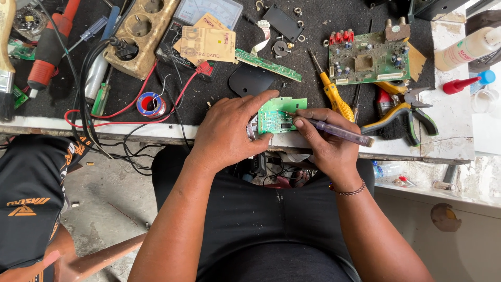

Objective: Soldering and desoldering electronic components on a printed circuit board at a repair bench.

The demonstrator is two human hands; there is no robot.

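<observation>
My left hand (229, 130) grips a small green circuit board (279, 112) at the near edge of the workbench, fingers over its top and thumb under its lower edge. In my right hand (326, 138) I hold a slim screwdriver with a clear purple handle (342, 132) like a pen. Its metal tip rests on the board's surface near a dark chip. A bead bracelet circles my right wrist.
A larger green circuit board (368, 60), a yellow screwdriver (334, 94), pliers (402, 112), a long narrow board (269, 65), a solder spool (151, 104), a power strip (138, 34) and red and black wires lie on the bench (449, 117). Another person's leg (31, 198) is at left.
</observation>
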